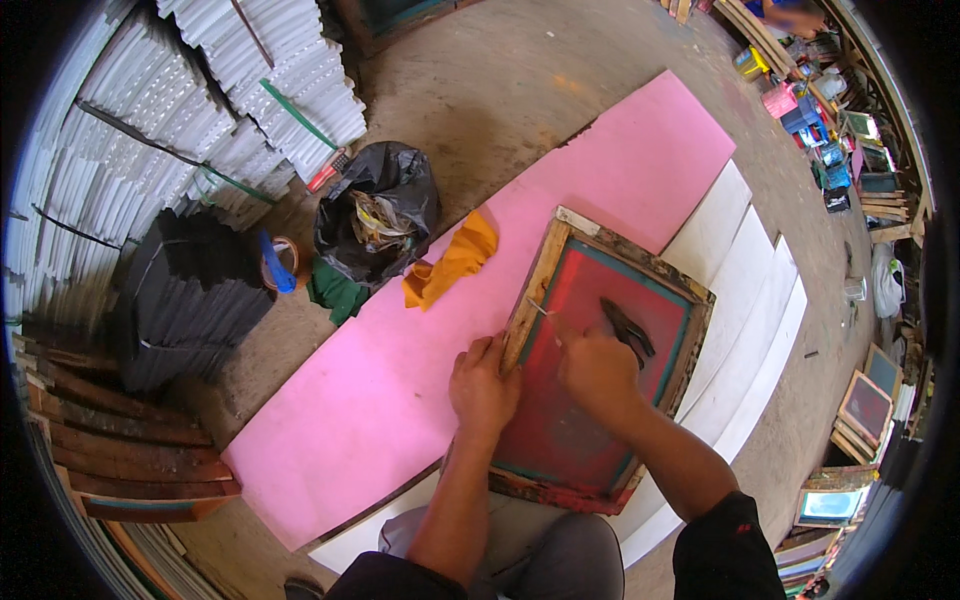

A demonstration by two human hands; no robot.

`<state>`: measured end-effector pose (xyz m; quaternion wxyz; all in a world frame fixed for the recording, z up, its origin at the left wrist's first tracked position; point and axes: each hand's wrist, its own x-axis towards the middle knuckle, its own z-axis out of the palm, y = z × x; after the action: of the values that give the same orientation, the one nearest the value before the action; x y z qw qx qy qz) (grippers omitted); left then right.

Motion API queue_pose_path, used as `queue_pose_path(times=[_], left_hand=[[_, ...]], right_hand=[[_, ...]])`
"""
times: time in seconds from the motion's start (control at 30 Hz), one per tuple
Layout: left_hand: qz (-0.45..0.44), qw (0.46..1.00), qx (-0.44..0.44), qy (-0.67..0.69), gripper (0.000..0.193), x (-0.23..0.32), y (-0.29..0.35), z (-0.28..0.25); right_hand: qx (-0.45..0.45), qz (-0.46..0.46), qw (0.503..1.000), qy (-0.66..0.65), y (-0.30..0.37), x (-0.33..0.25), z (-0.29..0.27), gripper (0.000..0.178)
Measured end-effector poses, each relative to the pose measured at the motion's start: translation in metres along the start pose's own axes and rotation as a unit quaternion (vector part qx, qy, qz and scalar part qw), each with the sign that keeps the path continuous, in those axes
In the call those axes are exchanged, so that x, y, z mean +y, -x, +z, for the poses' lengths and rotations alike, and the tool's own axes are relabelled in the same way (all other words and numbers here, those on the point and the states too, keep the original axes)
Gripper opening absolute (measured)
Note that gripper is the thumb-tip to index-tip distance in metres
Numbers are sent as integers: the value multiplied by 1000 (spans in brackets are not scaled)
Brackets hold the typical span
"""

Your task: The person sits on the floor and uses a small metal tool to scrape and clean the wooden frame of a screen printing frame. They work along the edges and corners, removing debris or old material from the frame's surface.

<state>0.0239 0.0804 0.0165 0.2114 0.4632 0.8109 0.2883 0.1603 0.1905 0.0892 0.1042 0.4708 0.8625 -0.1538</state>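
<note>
A wooden screen-printing frame [690, 380] with red mesh edged in blue-green lies tilted before me. My left hand [485, 385] is closed around its left wooden bar, with the thumb near the bar's inner side. Over the mesh, my right hand [598, 372] is closed on a thin metal-tipped tool [541, 309]. The tool's tip reaches the left bar, above my left hand; its handle is hidden in my fist. Just beyond my right hand, black pliers [628, 328] appear to lie on the mesh.
Pink sheet [360, 430] and white sheets [740, 300] lie under and around the frame. An orange cloth [455, 262], black plastic bag [378, 210] and tape roll [283, 265] are to the left, near stacked white bundles [140, 150]. A person [795, 18] is at the far right.
</note>
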Motion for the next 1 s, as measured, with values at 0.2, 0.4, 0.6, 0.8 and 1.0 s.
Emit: queue_pose_path(times=[0.2, 0.4, 0.6, 0.8, 1.0], left_hand=[[-8, 1000, -6, 15, 56, 4, -1, -4], [-29, 999, -18, 17, 55, 4, -2, -4], [-50, 998, -36, 34, 54, 5, -2, -7], [-40, 998, -28, 26, 55, 4, -1, -3], [-31, 999, -21, 27, 55, 4, -1, -5]], right_hand=[[33, -10, 999, -22, 3, 9, 11, 38], [30, 5, 985, -170, 0, 24, 21, 36], [37, 10, 994, -104, 7, 15, 14, 39], [-4, 18, 998, 61, 6, -6, 6, 45], [12, 3, 999, -38, 5, 7, 20, 50]])
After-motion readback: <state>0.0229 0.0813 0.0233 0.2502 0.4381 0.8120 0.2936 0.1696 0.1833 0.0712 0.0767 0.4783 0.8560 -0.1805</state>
